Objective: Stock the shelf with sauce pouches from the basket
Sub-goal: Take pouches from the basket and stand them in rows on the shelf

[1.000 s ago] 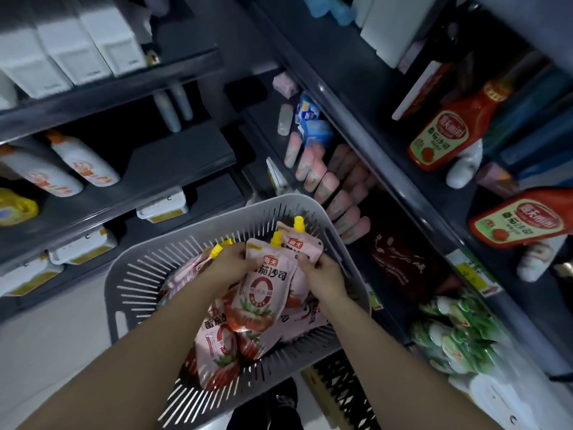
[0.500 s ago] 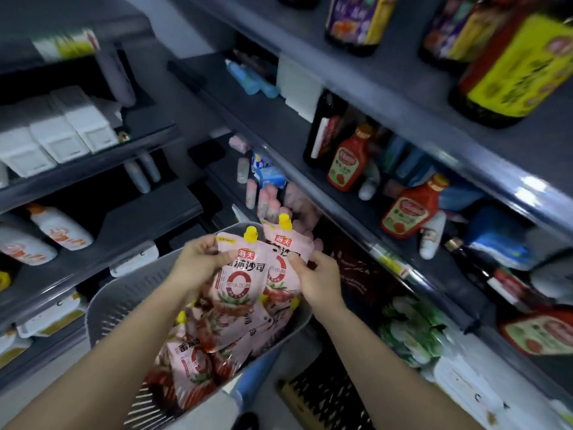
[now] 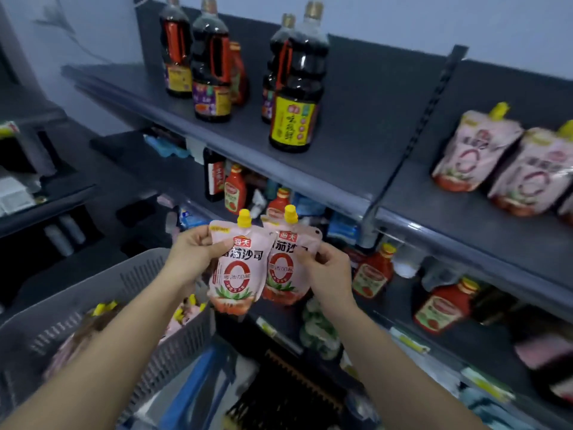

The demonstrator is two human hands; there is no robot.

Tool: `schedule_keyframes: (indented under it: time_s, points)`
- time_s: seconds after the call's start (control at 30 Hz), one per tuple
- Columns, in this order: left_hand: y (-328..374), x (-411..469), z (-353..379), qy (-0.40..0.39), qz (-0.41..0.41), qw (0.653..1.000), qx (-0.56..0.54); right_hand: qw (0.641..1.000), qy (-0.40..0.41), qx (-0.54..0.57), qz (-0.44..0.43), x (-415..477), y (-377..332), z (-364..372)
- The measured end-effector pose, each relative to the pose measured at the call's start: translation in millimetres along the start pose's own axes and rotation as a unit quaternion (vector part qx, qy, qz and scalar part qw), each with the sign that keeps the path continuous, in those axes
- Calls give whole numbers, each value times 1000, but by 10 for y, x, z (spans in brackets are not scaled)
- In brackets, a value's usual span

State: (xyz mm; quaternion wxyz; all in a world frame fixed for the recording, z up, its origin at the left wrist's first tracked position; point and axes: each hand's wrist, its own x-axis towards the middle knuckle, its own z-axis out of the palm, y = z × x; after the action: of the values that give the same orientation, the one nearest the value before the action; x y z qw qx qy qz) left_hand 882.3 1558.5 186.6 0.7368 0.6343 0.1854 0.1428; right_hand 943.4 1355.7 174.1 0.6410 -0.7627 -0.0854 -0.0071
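Two pink sauce pouches with yellow caps hang upright in front of the shelving. My left hand [image 3: 193,254] grips the upper left corner of the nearer pouch [image 3: 237,276]. My right hand [image 3: 328,273] pinches the right side of the second pouch [image 3: 283,268], which sits partly behind the first. The grey slotted basket [image 3: 133,274] lies below and to the left, with several more pouches [image 3: 186,315] inside. On the upper right of the dark shelf [image 3: 465,212] stand pouches of the same kind [image 3: 474,150].
Tall dark soy sauce bottles [image 3: 293,88] stand on the upper shelf left of a vertical divider [image 3: 412,141]. Red ketchup bottles [image 3: 372,274] fill the shelf below. A second shelving unit with white boxes [image 3: 15,193] stands at the left.
Both hands have lifted the two pouches up out of the basket and away from it. The view has tilted upward, bringing the upper shelf and its standing pouches into sight.
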Motion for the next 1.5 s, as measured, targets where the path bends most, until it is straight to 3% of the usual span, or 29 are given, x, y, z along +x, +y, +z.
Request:
schedule_keyframes:
  time_s: [0.43,0.87,1.2,1.5]
  points:
    - [674,-220,1665,-165,60,984,-13,983,178,6,-42,-166,-578,-1738]
    - [1004,-480,3425,-290,92,952,-7,951,297,19,-87,-199,-873,-3378]
    - [1067,-710,4765,-272,104,957,-18,951,293,2,-102,43,-896,-4826]
    - [967,-648,5676,-252,82,964,-25,949,308,34,-49,343,-597,-5651]
